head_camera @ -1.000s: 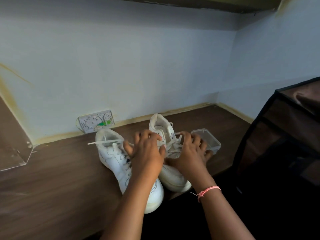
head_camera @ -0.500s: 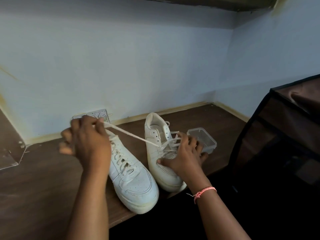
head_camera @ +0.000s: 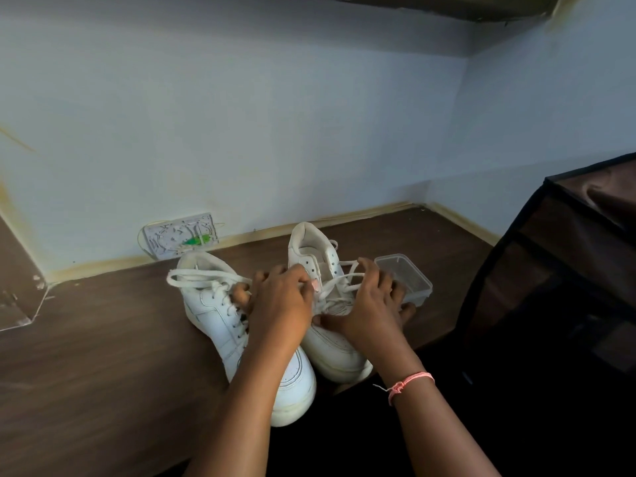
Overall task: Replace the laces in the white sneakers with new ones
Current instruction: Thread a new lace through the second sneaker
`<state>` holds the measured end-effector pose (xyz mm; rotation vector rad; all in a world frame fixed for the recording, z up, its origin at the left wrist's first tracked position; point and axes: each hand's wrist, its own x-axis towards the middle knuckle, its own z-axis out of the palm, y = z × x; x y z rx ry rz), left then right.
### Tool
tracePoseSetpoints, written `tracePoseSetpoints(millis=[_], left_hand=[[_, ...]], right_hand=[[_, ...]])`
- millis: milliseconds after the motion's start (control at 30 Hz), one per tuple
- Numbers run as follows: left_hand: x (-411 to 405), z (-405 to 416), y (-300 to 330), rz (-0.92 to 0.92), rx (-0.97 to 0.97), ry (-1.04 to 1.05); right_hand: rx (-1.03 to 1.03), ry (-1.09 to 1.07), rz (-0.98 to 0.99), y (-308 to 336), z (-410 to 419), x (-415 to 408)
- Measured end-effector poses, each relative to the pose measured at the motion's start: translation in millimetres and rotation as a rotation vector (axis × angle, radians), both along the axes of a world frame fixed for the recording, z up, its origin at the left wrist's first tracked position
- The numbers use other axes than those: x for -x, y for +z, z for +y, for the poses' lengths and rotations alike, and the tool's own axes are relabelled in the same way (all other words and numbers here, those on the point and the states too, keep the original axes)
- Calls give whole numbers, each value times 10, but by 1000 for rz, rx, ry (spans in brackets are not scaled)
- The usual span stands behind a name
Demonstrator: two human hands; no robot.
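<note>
Two white sneakers stand side by side on the brown wooden surface, toes toward me. The left sneaker (head_camera: 220, 315) has a loose white lace (head_camera: 203, 278) looped over its opening. My left hand (head_camera: 280, 304) is over the gap between the shoes, fingers curled, pinching the lace of the right sneaker (head_camera: 334, 346) near the eyelets. My right hand (head_camera: 370, 308) grips the right sneaker from its right side, fingers curled over the lace rows and thumb on the toe side. A pink string bracelet sits on that wrist.
A small clear plastic container (head_camera: 413, 287) sits just right of the right sneaker. A white wall outlet plate (head_camera: 179, 235) is behind the shoes. A dark fabric shelf unit (head_camera: 557, 287) stands at the right. The table edge (head_camera: 165, 452) runs near the toes.
My left hand, which had pulled a lace up and out to the left, has come back to the right sneaker's eyelets. The pulled lace now lies looped over the left sneaker.
</note>
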<state>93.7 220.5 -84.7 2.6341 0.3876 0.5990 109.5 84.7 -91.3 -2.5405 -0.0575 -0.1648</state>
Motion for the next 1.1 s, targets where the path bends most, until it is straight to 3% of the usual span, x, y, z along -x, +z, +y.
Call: tracePoseSetpoints(millis=[133,200,267,367,433,500,567,867,1100], left_hand=[[95,461,247,-329,172,321],[184,674,273,-370,181,432],[191,634,273,-331,173,386],[133,290,217,-202,75,137],[85,99,108,-93,4,17],[50,22,-12,-21,33,-33],[23,6,-74,4,82,-80],[56,18,-1,0,15,-20],[127,152,163,-12,36,-49]], right_hand=[[7,-5,28,10,2,8],[42,19,47,23,-1,10],[81,50,55,36,-16,-1],[142,116,39,56,-38,-42],[66,122,4,66,-65,-86],[-29,77,-70,72,-107,-121],[2,30,-163,46,-133,-141],[253,-103,-440,-94,-136,-232],[276,-143,-388,-80,-105,-226]])
